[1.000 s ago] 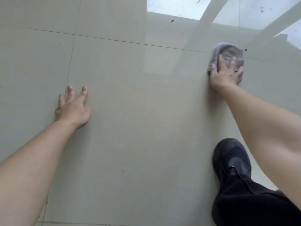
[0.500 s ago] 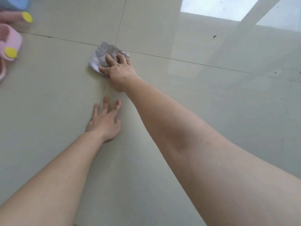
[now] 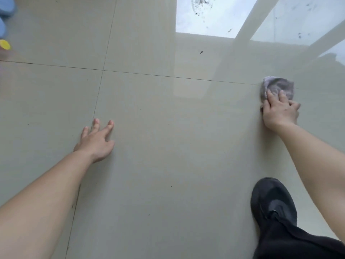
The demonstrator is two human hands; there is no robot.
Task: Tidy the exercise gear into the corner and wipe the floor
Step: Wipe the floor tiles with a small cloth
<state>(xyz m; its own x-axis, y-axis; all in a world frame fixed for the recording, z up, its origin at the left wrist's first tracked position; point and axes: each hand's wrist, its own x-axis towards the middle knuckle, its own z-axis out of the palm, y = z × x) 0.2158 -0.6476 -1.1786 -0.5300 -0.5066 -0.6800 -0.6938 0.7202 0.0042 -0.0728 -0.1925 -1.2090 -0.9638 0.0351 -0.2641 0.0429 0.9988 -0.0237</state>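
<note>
A crumpled grey cloth [image 3: 278, 86] lies on the glossy beige tiled floor [image 3: 168, 128] at the right. My right hand [image 3: 280, 111] presses flat on the cloth's near half, fingers straight on top of it. My left hand [image 3: 96, 140] rests flat on the floor at centre left, fingers spread, beside a tile joint. At the top left edge I see parts of exercise gear: a blue piece [image 3: 5, 14] and a yellow end cap [image 3: 5, 44], mostly cut off by the frame.
My black shoe [image 3: 272, 202] and dark trouser leg stand at the lower right. Bright window light [image 3: 209, 15] reflects on the floor at the top, with dark specks of dirt [image 3: 201, 52] around it. Tile joints cross at the upper left.
My right hand has swept the cloth from the left, near the gear, far over to the right. My left hand stays planted on the floor. The view has swung right.
</note>
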